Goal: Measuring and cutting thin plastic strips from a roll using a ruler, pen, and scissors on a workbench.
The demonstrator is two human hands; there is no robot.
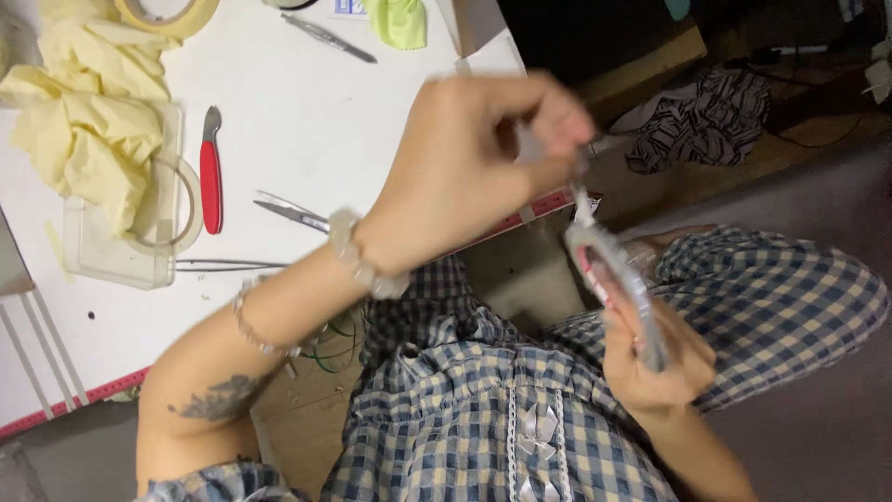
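The white desk (307, 112) filled the frame from nine to twelve o'clock, its far edge cut off at the top. On it lay a crumpled pale yellow cloth (84, 121) at ten o'clock, covering part of a clear plastic tray (111, 251), so what the tray held could not be made out. A roll of tape (167, 14) at eleven o'clock was cropped by the top border. A red-handled tool (212, 172) lay just beside the tray, with scissors (293, 212) partly hidden behind the left wrist.

The grey strip-like object (618, 279), at about three o'clock of centre above the checked lap, was motion-blurred; it looked long, narrow and grey with a touch of red along one side, and its kind could not be told.

The left hand (483, 158) was raised near centre, its fingers (557, 121) pinched shut on the object's upper end, wrist bent, bracelets on the forearm. The right hand (655, 358), at four o'clock, had its fingers curled closed around the lower end.
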